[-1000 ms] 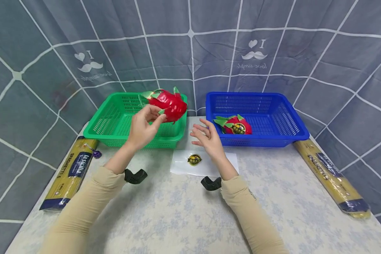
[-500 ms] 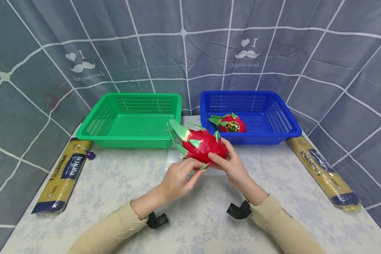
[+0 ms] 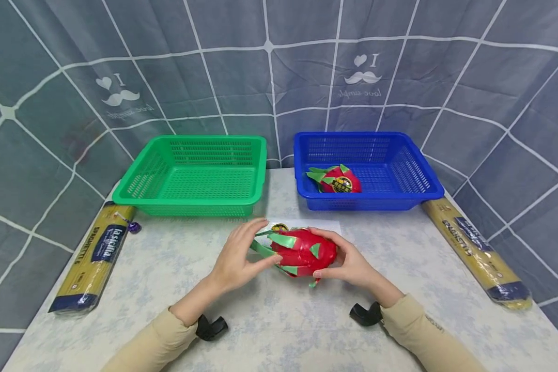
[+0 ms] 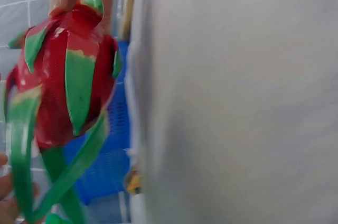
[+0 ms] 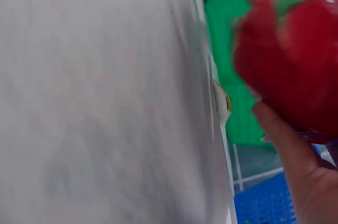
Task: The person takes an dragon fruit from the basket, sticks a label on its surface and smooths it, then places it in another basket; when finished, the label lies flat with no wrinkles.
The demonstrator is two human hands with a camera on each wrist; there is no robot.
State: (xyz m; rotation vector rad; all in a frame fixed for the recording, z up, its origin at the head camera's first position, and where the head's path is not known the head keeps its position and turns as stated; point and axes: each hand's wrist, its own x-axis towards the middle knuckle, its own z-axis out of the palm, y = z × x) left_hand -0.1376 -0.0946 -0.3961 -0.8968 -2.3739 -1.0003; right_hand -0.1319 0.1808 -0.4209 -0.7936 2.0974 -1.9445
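Note:
A red dragon fruit (image 3: 302,252) with green leafy scales lies sideways between the two hands, low over the table's near middle. My right hand (image 3: 353,263) holds its rounded right end, thumb in front and fingers behind. At the leafy left end, my left hand (image 3: 239,256) has its thumb and fingers spread wide around the leaves, the thumb tip right at the fruit. In the left wrist view, long green leaves (image 4: 24,150) hang from the fruit near the left fingers. Behind the fruit, partly hidden, a white sheet (image 3: 327,226) bears a black-and-gold sticker (image 3: 280,227).
A green basket (image 3: 190,202) stands at the back left. The blue basket (image 3: 372,203) at the back right holds another dragon fruit (image 3: 337,180) with a sticker. Spaghetti packs (image 3: 93,258) (image 3: 476,248) flank both sides; a purple-wrapped lollipop (image 3: 133,227) touches the left one.
The left hand brought the dragon fruit from over the green basket to the middle; the right hand took hold of it. It came lower and turned, and the left fingers loosened and spread.

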